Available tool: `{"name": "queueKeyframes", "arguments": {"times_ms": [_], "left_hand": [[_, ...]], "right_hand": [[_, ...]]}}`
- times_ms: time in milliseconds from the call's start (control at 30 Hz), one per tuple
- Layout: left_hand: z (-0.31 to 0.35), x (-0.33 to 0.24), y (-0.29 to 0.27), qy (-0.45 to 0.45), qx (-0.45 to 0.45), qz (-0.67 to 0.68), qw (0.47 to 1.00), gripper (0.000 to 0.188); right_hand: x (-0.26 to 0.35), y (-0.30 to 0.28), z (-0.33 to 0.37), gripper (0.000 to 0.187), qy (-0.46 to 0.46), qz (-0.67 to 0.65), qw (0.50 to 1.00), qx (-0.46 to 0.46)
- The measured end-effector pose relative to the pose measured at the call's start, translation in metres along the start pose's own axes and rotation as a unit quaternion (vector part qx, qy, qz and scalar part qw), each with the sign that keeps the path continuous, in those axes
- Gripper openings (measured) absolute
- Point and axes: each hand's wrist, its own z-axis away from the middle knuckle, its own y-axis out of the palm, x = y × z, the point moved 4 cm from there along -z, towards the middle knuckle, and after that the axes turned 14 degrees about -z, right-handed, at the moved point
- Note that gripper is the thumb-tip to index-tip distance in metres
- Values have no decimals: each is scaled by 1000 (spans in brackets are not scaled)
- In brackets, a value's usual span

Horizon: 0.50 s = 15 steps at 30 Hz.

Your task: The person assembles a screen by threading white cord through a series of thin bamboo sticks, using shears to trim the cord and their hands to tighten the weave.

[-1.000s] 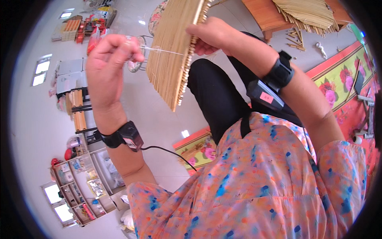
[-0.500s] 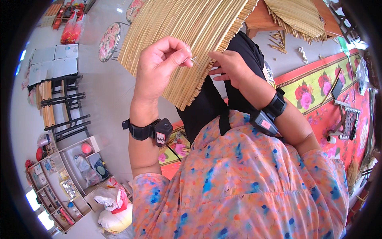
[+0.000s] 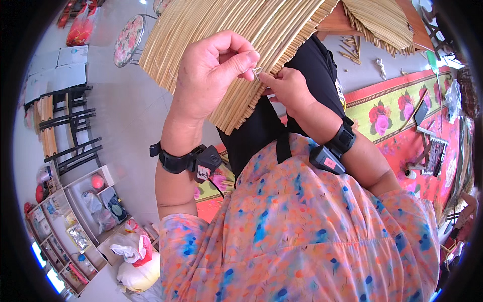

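A mat of straw-coloured stalks [image 3: 271, 30] laid side by side rests over my lap and reaches forward. Its cut stalk ends form the right edge. My left hand [image 3: 214, 70] is above the mat, thumb and forefinger pinched on a thin pale thread [image 3: 257, 72]. The thread runs in a small loop towards my right hand [image 3: 291, 89], whose thumb and forefinger close together at the mat's right edge, by the thread. The fingertips partly hide what the right hand holds.
A second stalk mat [image 3: 380, 22] lies on a brown wooden table [image 3: 334, 22] ahead right, with cut stalk pieces [image 3: 350, 50] on the floor below. A floral stool [image 3: 129, 41] stands ahead left. Storage shelves [image 3: 65, 236] are at left, a flowered rug [image 3: 382, 113] at right.
My two hands have come together at the thread, the right thumb and forefinger closing beside it. The left hand has risen slightly, and the whole view has shifted a little.
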Motion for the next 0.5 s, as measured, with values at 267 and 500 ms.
{"name": "queueKeyframes", "arguments": {"times_ms": [267, 500], "left_hand": [[6, 14, -21, -17, -23, -2, 1000, 6], [30, 56, -89, -106, -118, -93, 983, 9]], "right_hand": [[-13, -1, -2, 35, -84, -102, 991, 6], [-35, 8, 14, 59, 12, -205, 968, 144]]}}
